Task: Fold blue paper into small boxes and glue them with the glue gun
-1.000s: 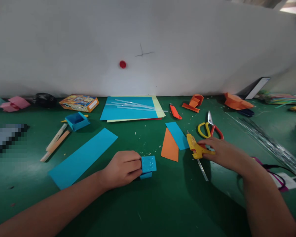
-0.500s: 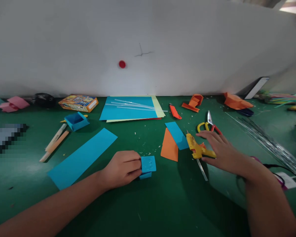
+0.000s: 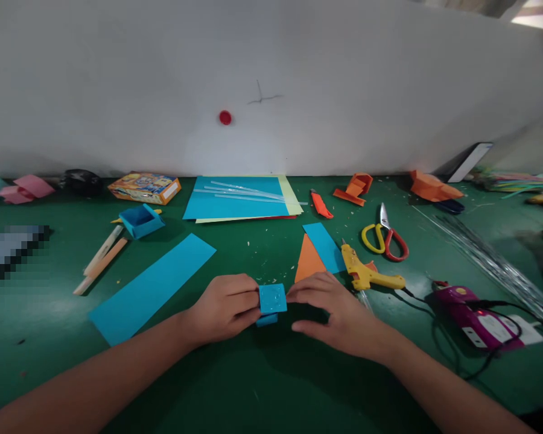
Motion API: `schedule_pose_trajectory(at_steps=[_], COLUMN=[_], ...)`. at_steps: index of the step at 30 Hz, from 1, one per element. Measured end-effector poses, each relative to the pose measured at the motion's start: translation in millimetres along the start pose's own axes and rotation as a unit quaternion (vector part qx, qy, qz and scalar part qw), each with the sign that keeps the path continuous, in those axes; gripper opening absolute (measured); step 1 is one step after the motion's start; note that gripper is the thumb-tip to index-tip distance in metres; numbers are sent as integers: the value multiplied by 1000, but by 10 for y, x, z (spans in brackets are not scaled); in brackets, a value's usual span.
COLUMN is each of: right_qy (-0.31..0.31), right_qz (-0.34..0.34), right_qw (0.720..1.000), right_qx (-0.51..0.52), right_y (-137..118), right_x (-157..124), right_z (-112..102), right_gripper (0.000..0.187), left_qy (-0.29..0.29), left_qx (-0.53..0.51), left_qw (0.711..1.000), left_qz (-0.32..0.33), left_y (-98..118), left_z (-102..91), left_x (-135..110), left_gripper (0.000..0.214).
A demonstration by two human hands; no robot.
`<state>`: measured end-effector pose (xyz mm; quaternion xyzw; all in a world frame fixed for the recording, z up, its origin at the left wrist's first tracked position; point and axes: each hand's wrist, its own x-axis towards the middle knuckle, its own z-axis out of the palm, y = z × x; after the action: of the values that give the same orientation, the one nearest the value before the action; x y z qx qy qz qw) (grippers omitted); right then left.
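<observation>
My left hand [image 3: 224,307] is closed on a small folded blue paper piece [image 3: 272,299] near the middle of the green table [image 3: 276,386]. My right hand [image 3: 332,307] lies just right of that piece, fingers apart, fingertips at its right edge. A yellow glue gun [image 3: 366,271] lies on the table to the right of my right hand, untouched. An orange paper triangle [image 3: 308,260] and a small blue paper strip [image 3: 324,246] lie behind my right hand.
A long blue strip [image 3: 151,288] lies left. Blue and yellow sheets with glue sticks [image 3: 242,198] sit at the back, with an open blue paper box [image 3: 141,220], scissors [image 3: 384,238], an orange cutter [image 3: 321,205], a purple plug block [image 3: 473,310] and wires [image 3: 493,259].
My right hand has let go of the glue gun and moved left to the blue paper piece. The glue gun now lies on the table. My left hand has stayed put.
</observation>
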<state>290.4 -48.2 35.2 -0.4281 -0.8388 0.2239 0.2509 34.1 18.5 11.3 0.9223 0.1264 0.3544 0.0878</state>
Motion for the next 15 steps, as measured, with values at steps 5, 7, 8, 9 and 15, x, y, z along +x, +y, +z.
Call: schedule_pose_trajectory(at_steps=[5,7,8,9,15], right_qy=[74,98,104,107,123], right_qz=[19,27,28,30,32], right_qw=[994,990,987,985,975], right_qx=[72,101,116,130,182], right_y=[2,-10,-20,-30,-47], right_x=[36,46,51,56,74], right_z=[131,159,175,191,267], right_gripper=[24,18,14,11,10], left_qy=[-3,0,3,5,-3], left_qx=[-3,2,7,14,40], left_qw=[1000,1000,1000,1000,998], left_qz=[6,8,10,14,45], left_y=[2,6,8,12,18], left_z=[-1,-6,-8,-11,-5], left_x=[14,17,17,16,5], left_gripper=[26,28,29,30,33])
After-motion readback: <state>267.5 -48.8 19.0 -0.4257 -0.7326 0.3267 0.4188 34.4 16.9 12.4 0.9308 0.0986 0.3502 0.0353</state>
